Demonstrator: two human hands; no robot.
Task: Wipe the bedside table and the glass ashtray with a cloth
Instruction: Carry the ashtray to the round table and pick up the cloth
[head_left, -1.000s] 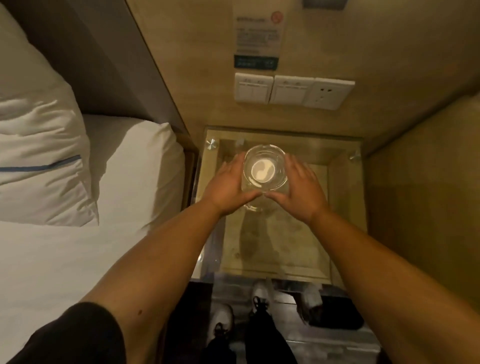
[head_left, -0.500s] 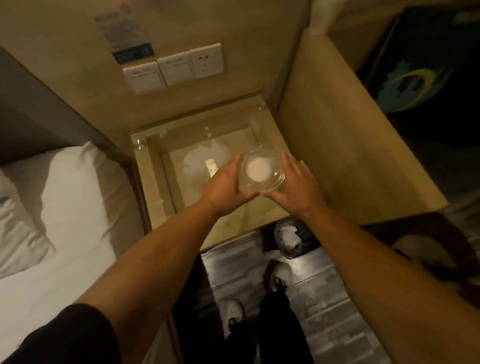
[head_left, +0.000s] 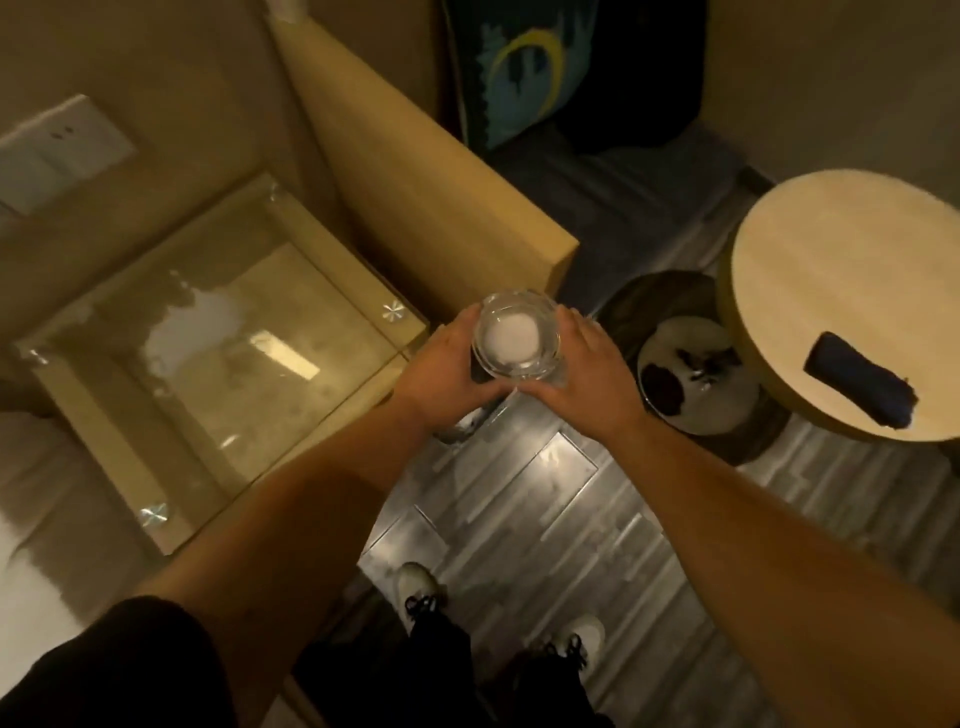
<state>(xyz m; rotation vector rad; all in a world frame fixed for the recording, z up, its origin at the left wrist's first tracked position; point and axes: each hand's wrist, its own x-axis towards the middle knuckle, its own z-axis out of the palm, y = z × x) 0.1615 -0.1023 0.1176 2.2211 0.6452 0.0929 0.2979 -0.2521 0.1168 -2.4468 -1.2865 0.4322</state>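
Both hands hold the round glass ashtray (head_left: 517, 340) in the air, past the right front corner of the bedside table and above the floor. My left hand (head_left: 441, 366) grips its left side and my right hand (head_left: 584, 374) its right side. The glass-topped bedside table (head_left: 130, 457) lies to the left with nothing on it, its top showing smears and reflections. A dark blue folded cloth (head_left: 860, 379) rests on the round wooden table (head_left: 841, 260) at the right.
A waste bin (head_left: 696, 379) with a white liner and dark debris stands on the floor between the ashtray and the round table. A yellow wooden partition (head_left: 415, 182) rises behind the bedside table. White bedding (head_left: 31, 571) lies at the lower left. My shoes (head_left: 421, 587) stand on grey floorboards.
The ashtray has been lifted off the bedside table and carried right, now above the floor near the bin. The view has swung right, revealing the round table and cloth.
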